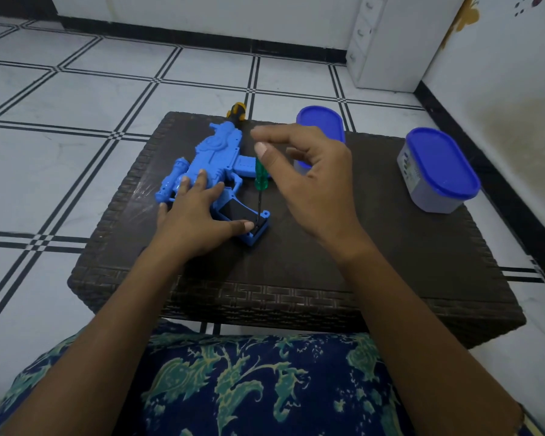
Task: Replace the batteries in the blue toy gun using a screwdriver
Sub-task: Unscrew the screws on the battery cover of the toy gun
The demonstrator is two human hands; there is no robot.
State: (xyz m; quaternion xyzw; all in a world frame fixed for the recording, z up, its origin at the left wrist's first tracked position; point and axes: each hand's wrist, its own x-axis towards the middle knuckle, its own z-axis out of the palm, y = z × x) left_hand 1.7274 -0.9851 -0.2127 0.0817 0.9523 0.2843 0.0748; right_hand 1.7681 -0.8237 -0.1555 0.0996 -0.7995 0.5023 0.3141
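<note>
view: head | mount: on the person's head, wide-angle | faces: forward and down | range: close above the table [390, 247] | views: one

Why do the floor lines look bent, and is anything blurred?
Head view: the wide lens bows the floor lines toward the edges; the right hand's fingertips above the screwdriver are motion-smeared; a sheen streaks the table beside the toy gun; shadows are soft.

The toy gun [216, 155] is coloured bright blue, with a black panel set in its grip. The screwdriver [261, 177] is given a clear green handle and a dark shaft. The counter [328, 278] is woven in dark brown. Blue lids are seen on the right container [441, 162] and the far container [320, 121]. The floor [76, 105] is tiled white and crossed by black double lines. The garment [249, 388] is printed navy with green leaf scrolls.
</note>
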